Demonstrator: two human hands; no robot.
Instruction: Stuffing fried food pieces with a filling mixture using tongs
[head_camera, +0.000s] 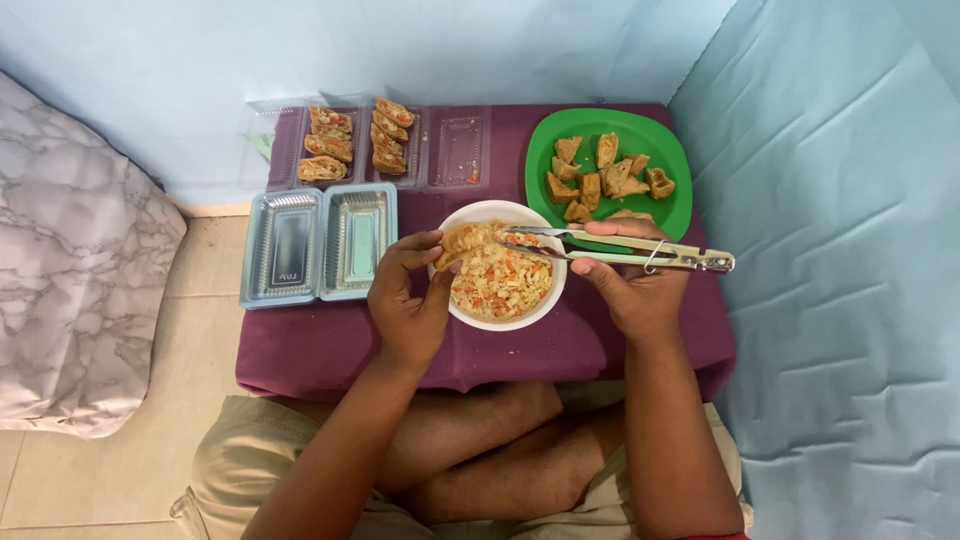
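Head view, looking down on a low table (330, 350) covered in purple cloth. The left hand (408, 295) grips a fried tofu pocket (462, 241) between thumb and fingers, holding it over the near-left rim of a white bowl (545, 300) of shredded vegetable filling (500, 282). The right hand (632, 275) is closed around metal tongs (620, 250), whose tips reach the pocket's open end with a pinch of filling. Behind the bowl, a green plate (600, 125) carries unfilled tofu pieces (605, 175). At the table's far left, a clear plastic box (440, 150) holds two rows of filled pockets (355, 142); just in front of it lies an open, empty clear box (320, 243).
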